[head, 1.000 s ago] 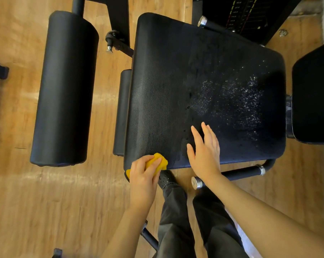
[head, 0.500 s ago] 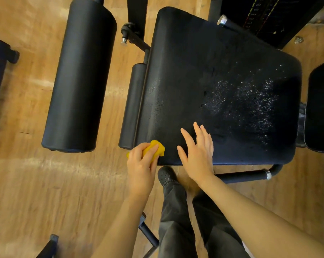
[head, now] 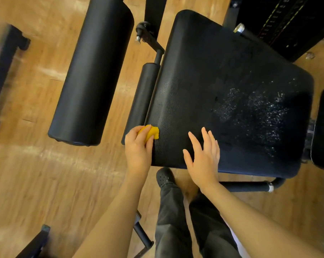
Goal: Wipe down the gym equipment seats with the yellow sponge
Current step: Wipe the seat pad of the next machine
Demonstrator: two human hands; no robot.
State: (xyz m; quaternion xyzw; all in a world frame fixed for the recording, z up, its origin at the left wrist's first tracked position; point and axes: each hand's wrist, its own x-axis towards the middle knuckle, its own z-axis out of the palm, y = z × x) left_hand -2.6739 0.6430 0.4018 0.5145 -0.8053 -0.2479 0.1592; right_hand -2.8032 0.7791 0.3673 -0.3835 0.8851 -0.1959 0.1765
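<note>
Head view, left hand [head: 138, 151] gripping yellow sponge [head: 152, 134] at seat [head: 222, 81] edge (near corner), right hand [head: 204, 159] spread flat

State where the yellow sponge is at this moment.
In the head view, the yellow sponge is gripped in the left hand at the near left edge of the black seat, left of the flat right hand.

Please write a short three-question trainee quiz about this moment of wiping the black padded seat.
1. True or false: the left hand grips the yellow sponge.
2. Where does the sponge touch the black padded seat? A) near left edge B) far right corner C) centre
3. Fill in: the right hand rests ____ on the seat.

Key: 1 true; 2 A; 3 flat, fingers straight.
</note>
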